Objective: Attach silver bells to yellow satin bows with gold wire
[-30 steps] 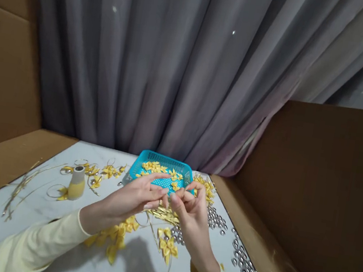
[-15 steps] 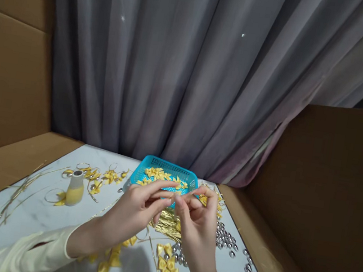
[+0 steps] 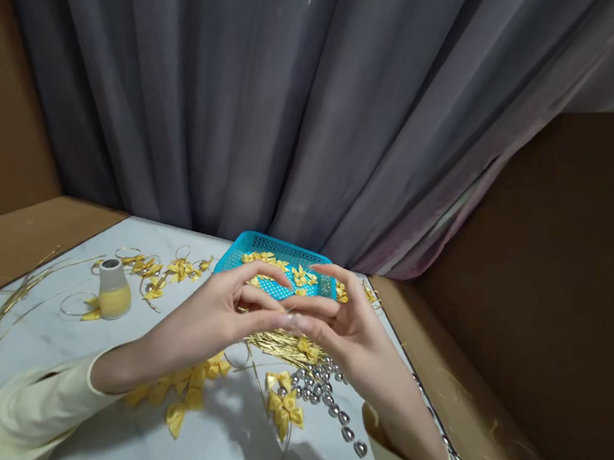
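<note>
Above the table, my left hand (image 3: 242, 301) and my right hand (image 3: 353, 329) meet at the thumb tips, with fingers curled in a pinch. What they pinch is too small or hidden to make out. Below them lies a bundle of gold ties (image 3: 281, 345) with a yellow ribbon bow (image 3: 309, 349) on it. Nearer to me are another yellow bow (image 3: 285, 410) and a pile of yellow bows (image 3: 185, 389). Silver heart-shaped beads (image 3: 318, 385) spread under my right hand.
A blue perforated basket (image 3: 293, 246) holding yellow bows stands at the back. To the left are a grey-and-yellow vase-like bottle (image 3: 114, 290), finished-looking bows with rings (image 3: 179, 269) and loose gold strands (image 3: 23, 295). Cardboard walls (image 3: 553, 282) flank the table; a grey curtain (image 3: 235, 96) hangs behind.
The view has shifted, so the table things sit higher and further left. My right hand has turned flatter, its wrist swinging outward to the right; both thumbs now press tip to tip.
</note>
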The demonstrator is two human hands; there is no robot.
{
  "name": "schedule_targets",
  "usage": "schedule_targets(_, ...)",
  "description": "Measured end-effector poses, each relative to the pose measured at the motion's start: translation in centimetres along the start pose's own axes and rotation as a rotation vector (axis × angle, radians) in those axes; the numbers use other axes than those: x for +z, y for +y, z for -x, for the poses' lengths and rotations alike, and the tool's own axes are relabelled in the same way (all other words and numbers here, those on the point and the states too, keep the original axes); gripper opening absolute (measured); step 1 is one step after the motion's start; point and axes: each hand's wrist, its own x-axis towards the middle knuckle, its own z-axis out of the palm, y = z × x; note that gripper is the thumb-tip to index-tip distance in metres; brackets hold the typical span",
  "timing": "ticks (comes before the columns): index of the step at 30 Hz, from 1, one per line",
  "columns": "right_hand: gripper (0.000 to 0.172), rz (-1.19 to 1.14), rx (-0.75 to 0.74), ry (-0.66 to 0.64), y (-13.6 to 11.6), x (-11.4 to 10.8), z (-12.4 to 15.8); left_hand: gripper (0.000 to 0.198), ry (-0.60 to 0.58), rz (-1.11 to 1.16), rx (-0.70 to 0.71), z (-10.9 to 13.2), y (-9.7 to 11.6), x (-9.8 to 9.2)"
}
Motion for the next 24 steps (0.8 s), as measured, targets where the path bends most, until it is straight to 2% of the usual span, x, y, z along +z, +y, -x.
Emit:
schedule_targets(2, 0.053, -0.05, 0.015, -0.014, -0.3, 0.1, 0.3, 0.03, -0.018, 0.001, 0.004, 0.1, 0.0, -0.2)
schedule_targets(5, 0.053, -0.016, -0.01, 0.033, -0.4, 0.4, 0.5, 0.024, -0.021, -0.02, 0.036, 0.4, -0.2, -0.1)
schedule_targets(11, 0.054, 0.165, -0.056, 0.146, -0.2, 0.9, 0.8, 0.018, 0.069, -0.036, 0.1, 0.7, -0.7, 0.8)
schedule_targets(16, 0.053, 0.172, -0.108, 0.233, 0.2, 0.9, 0.7, 0.018, 0.094, 0.151, 0.007, -0.3, -1.7, 0.8)
schedule_targets(20, 0.064, 0.088, -0.041, 0.223, 0.4, 0.7, 0.4, 0.019, 0.097, 0.298, -0.008, -1.0, -2.9, 0.9)
schedule_targets(24, 0.075, -0.025, -0.031, 0.178, 0.4, 0.6, 0.3, 0.022, 0.113, 0.268, 0.039, -1.0, -3.0, 1.3)
